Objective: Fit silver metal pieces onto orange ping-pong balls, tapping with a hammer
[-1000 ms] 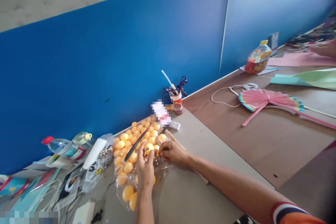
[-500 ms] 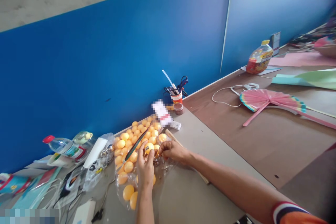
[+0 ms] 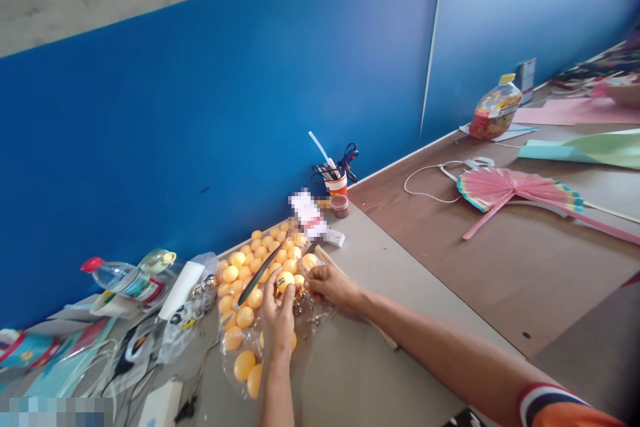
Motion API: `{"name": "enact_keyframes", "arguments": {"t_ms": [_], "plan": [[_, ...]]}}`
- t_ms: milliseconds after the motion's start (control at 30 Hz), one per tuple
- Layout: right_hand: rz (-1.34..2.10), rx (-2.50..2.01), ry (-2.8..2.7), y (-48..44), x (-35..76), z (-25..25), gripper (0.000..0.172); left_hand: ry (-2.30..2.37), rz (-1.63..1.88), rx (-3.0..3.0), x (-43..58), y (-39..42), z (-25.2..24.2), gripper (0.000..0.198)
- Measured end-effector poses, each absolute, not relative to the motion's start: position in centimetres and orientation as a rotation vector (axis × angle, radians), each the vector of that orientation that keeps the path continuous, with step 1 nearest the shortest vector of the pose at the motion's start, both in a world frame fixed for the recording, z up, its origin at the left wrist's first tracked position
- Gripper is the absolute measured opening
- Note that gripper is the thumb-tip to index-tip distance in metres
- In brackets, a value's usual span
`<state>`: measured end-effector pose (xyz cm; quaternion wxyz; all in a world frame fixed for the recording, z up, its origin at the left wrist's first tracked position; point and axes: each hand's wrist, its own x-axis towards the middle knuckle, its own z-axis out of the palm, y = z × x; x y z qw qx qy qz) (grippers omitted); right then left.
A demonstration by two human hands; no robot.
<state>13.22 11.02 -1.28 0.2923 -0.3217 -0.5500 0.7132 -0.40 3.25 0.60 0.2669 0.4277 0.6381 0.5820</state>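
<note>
My left hand point(image 3: 278, 310) grips an orange table tennis ball point(image 3: 285, 281) between thumb and fingers; a small dark mark shows on the ball's side. Close to its right, my right hand point(image 3: 330, 285) has its fingertips pinched together, and whatever they hold is too small or hidden to make out. Both hands are above a clear plastic bag point(image 3: 235, 373) of many orange balls. A dark, thin strap-like strip point(image 3: 260, 273) lies across the balls. Small shiny bits point(image 3: 315, 315) lie in clear plastic below my right hand.
Left of the balls are a red-capped bottle point(image 3: 127, 280), a white roll point(image 3: 183, 290) and cables. Behind stand a cup of pens point(image 3: 335, 183) and a small round tub point(image 3: 340, 206). A pink paper fan point(image 3: 515, 190) and a juice bottle point(image 3: 495, 110) are on the right. A blue partition point(image 3: 225, 113) rises behind.
My right hand has shifted very slightly beside the ball, its fingers still pinched. My left hand keeps the ball in nearly the same place.
</note>
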Motion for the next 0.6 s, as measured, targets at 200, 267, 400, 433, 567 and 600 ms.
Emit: {"name": "enact_keyframes", "arguments": {"t_ms": [200, 267, 400, 433, 567, 600], "plan": [[1.88, -0.867, -1.465, 10.86, 13.26, -0.78, 0.02, 1.722, 1.581, 1.188, -0.61, 3.29, 0.32, 0.052], [1.918, -0.812, -1.376, 11.02, 13.14, -0.87, 0.024, 1.729, 1.578, 1.183, -0.62, 3.28, 0.27, 0.052], [2.081, -0.665, -1.157, 11.24, 13.0, -1.0, 0.031, 1.742, 1.556, 1.193, -0.49, 3.26, 0.42, 0.052], [2.112, -0.638, -1.132, 11.21, 12.99, -0.99, 0.032, 1.745, 1.552, 1.198, -0.45, 3.26, 0.48, 0.051], [2.145, -0.614, -1.137, 10.88, 13.05, -0.8, 0.031, 1.755, 1.55, 1.212, -0.36, 3.23, 0.75, 0.049], [2.132, -0.615, -1.152, 10.81, 13.09, -0.72, 0.029, 1.755, 1.545, 1.209, -0.34, 3.22, 0.8, 0.049]]}}
